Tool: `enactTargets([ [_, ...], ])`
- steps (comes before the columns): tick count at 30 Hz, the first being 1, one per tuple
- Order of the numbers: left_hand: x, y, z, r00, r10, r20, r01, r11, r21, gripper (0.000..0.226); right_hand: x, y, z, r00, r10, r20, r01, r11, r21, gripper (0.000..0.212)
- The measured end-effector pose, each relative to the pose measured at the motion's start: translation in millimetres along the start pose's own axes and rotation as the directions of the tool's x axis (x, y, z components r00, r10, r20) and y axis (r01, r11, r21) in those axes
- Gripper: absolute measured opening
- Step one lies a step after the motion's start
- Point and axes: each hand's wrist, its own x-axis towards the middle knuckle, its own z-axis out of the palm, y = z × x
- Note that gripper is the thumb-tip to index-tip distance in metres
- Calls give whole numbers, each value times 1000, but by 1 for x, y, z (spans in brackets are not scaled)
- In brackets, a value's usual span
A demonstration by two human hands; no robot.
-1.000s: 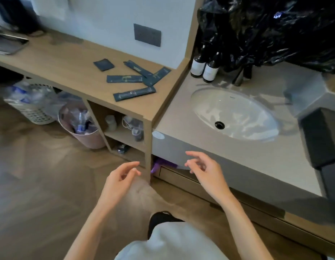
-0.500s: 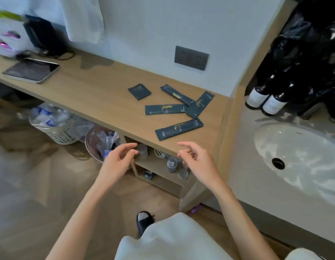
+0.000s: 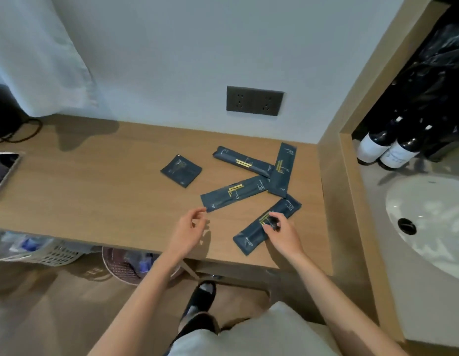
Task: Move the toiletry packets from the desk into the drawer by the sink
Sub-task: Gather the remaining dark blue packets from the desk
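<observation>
Several dark blue toiletry packets lie on the wooden desk (image 3: 95, 201): a small square packet (image 3: 181, 170), a far long packet (image 3: 242, 163), a packet (image 3: 283, 170) lying across that one's end, a middle long packet (image 3: 236, 192) and the nearest long packet (image 3: 249, 236). My right hand (image 3: 283, 233) rests on the nearest long packet, fingertips pinched on its middle; the packet still lies flat. My left hand (image 3: 188, 228) hovers open, its fingertips just short of the middle packet's left end. The drawer is out of view.
A white sink (image 3: 428, 214) is set in the counter to the right, behind a wooden divider, with two dark bottles (image 3: 387, 150) at its back. A tablet (image 3: 2, 170) lies at the desk's left edge. Baskets (image 3: 51, 253) stand under the desk. A wall outlet (image 3: 254, 100) sits above the packets.
The view has swung from the sink to the desk and moved closer. Both hands have risen from below the desk edge onto the desktop; the right one now touches the nearest packet.
</observation>
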Motion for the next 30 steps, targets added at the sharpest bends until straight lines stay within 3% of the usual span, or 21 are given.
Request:
enactTargets([
  [5, 78, -4, 2, 990, 68, 124, -85, 986, 140, 45, 20, -15, 37, 972, 199, -124, -205, 978, -36, 55],
  [9, 129, -9, 15, 974, 157, 166, -205, 922, 328, 52, 29, -23, 52, 958, 230, -173, -241, 970, -43, 55],
  [14, 153, -7, 40, 959, 93, 269, -232, 805, 547, 79, 30, -26, 51, 931, 307, -197, -340, 925, -167, 53],
  [18, 163, -10, 51, 955, 71, 287, -229, 791, 567, 90, 31, -24, 42, 917, 335, -215, -357, 931, -71, 60],
  [22, 168, -9, 53, 943, 46, 330, -225, 819, 527, 84, 27, -23, 30, 895, 366, -255, -363, 930, 61, 79],
  [26, 173, -15, 49, 914, 37, 405, -202, 905, 374, 59, 24, -20, 24, 865, 416, -280, -390, 909, 146, 84],
  [28, 175, -18, 43, 895, 39, 444, -211, 915, 343, 48, 22, -18, 21, 834, 470, -288, -408, 878, 249, 80],
  [30, 176, -20, 36, 898, 45, 439, -210, 919, 335, 40, 20, -16, 16, 808, 512, -291, -415, 846, 335, 61],
])
